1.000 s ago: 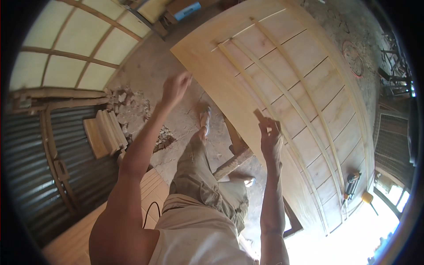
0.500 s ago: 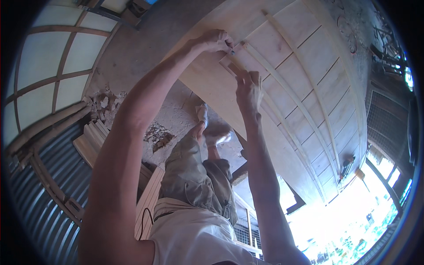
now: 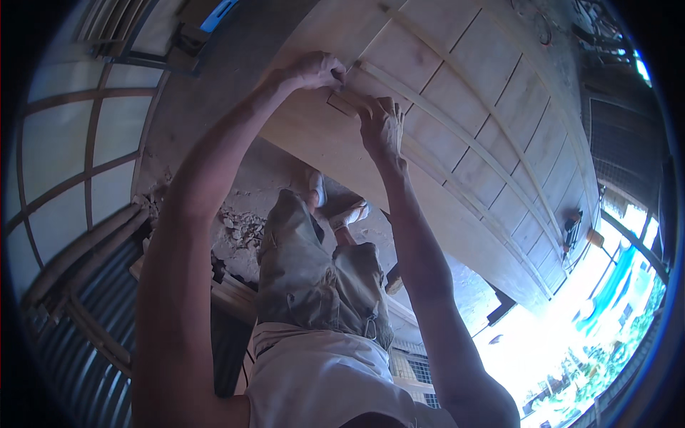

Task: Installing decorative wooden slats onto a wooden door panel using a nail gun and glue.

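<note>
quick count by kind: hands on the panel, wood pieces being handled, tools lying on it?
Hands: 2, left hand and right hand
Large wooden panel: 1
Small wood block at the fingers: 1
Power tool on the panel's far end: 1
Total: 5

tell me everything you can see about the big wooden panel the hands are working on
The wooden panel is a large, pale slab of bare-looking planks joined edge to edge, with thin raised strips running along its length. It spans the upper right of the view, above the littered ground. The left hand and right hand both rest on its near end, around a small wooden piece lying against it.
</note>
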Demonstrator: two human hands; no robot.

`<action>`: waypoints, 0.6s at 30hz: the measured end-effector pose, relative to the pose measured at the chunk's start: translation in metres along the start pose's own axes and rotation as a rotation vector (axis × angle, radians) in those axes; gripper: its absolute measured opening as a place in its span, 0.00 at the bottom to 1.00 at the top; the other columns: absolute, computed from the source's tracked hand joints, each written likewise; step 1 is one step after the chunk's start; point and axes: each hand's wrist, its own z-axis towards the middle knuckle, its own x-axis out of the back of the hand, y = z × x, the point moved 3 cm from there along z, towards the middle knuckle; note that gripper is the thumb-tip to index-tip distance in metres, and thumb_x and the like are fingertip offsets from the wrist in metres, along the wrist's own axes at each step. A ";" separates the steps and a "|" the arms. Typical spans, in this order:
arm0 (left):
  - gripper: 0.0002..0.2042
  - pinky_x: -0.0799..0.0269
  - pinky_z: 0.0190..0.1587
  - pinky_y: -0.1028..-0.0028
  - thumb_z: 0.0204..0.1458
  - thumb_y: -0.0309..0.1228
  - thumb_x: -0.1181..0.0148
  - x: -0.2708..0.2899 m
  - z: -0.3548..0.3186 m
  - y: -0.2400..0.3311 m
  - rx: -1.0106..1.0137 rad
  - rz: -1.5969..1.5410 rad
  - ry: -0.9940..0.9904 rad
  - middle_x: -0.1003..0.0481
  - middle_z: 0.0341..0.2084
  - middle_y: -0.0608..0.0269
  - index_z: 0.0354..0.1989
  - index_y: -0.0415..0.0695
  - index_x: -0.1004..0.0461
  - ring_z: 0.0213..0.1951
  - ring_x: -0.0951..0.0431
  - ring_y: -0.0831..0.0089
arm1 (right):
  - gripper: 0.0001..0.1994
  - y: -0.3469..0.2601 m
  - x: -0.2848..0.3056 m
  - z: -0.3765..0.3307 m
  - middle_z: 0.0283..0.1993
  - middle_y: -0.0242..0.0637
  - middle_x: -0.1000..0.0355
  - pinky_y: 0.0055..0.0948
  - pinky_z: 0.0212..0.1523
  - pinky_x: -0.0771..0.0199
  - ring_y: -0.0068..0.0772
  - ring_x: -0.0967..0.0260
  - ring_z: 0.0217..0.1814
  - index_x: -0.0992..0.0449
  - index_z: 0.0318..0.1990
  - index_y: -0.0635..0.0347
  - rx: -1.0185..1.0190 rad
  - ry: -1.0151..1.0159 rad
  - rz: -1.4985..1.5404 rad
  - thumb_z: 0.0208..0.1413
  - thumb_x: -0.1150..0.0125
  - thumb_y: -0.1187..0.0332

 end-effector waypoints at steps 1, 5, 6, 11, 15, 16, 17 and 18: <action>0.12 0.21 0.46 0.60 0.51 0.41 0.27 -0.001 0.001 0.001 -0.014 0.006 -0.015 0.13 0.36 0.58 0.40 0.50 0.12 0.38 0.14 0.58 | 0.13 0.006 -0.003 0.003 0.48 0.45 0.23 0.50 0.55 0.26 0.55 0.25 0.54 0.14 0.51 0.56 -0.052 -0.061 0.057 0.62 0.29 0.61; 0.11 0.21 0.47 0.57 0.52 0.40 0.28 0.000 0.002 -0.001 -0.124 0.000 -0.054 0.14 0.34 0.56 0.39 0.50 0.12 0.38 0.14 0.56 | 0.09 0.013 -0.011 0.015 0.48 0.46 0.22 0.51 0.55 0.27 0.57 0.26 0.54 0.13 0.44 0.57 -0.199 -0.098 0.185 0.63 0.32 0.64; 0.11 0.21 0.47 0.57 0.52 0.40 0.28 0.001 0.004 -0.003 -0.134 -0.004 -0.068 0.14 0.34 0.56 0.39 0.50 0.12 0.38 0.14 0.56 | 0.09 0.011 -0.011 0.017 0.48 0.47 0.22 0.51 0.55 0.27 0.56 0.26 0.54 0.13 0.44 0.57 -0.236 -0.144 0.176 0.63 0.32 0.63; 0.07 0.20 0.50 0.55 0.55 0.34 0.31 0.000 0.023 0.017 -0.107 0.127 -0.200 0.14 0.36 0.55 0.39 0.49 0.14 0.41 0.13 0.52 | 0.10 0.022 0.003 0.032 0.50 0.49 0.21 0.53 0.56 0.25 0.57 0.25 0.57 0.13 0.45 0.58 -0.351 -0.323 0.104 0.62 0.32 0.65; 0.08 0.19 0.54 0.55 0.56 0.31 0.32 -0.004 0.032 0.015 -0.140 0.163 -0.168 0.14 0.41 0.53 0.43 0.46 0.14 0.46 0.13 0.50 | 0.10 -0.008 0.001 0.049 0.52 0.52 0.20 0.52 0.58 0.21 0.56 0.22 0.60 0.13 0.47 0.58 -0.433 -0.467 0.006 0.59 0.32 0.70; 0.10 0.19 0.56 0.56 0.56 0.31 0.33 -0.005 0.036 0.016 -0.127 0.286 -0.181 0.14 0.45 0.52 0.45 0.45 0.15 0.49 0.14 0.50 | 0.12 -0.015 0.002 0.053 0.53 0.52 0.19 0.52 0.58 0.19 0.55 0.21 0.60 0.13 0.49 0.57 -0.402 -0.528 -0.043 0.58 0.32 0.71; 0.11 0.19 0.58 0.56 0.57 0.31 0.35 -0.006 0.043 0.023 -0.125 0.412 -0.186 0.15 0.48 0.51 0.47 0.44 0.15 0.53 0.15 0.50 | 0.12 -0.010 0.003 0.056 0.53 0.52 0.19 0.52 0.58 0.19 0.55 0.21 0.60 0.13 0.49 0.57 -0.418 -0.509 -0.052 0.58 0.32 0.71; 0.11 0.19 0.58 0.56 0.57 0.31 0.35 -0.006 0.049 0.029 -0.147 0.418 -0.184 0.15 0.48 0.51 0.47 0.44 0.15 0.53 0.15 0.50 | 0.13 -0.005 0.002 0.057 0.53 0.51 0.19 0.51 0.57 0.19 0.53 0.20 0.60 0.14 0.51 0.56 -0.408 -0.558 -0.073 0.58 0.32 0.72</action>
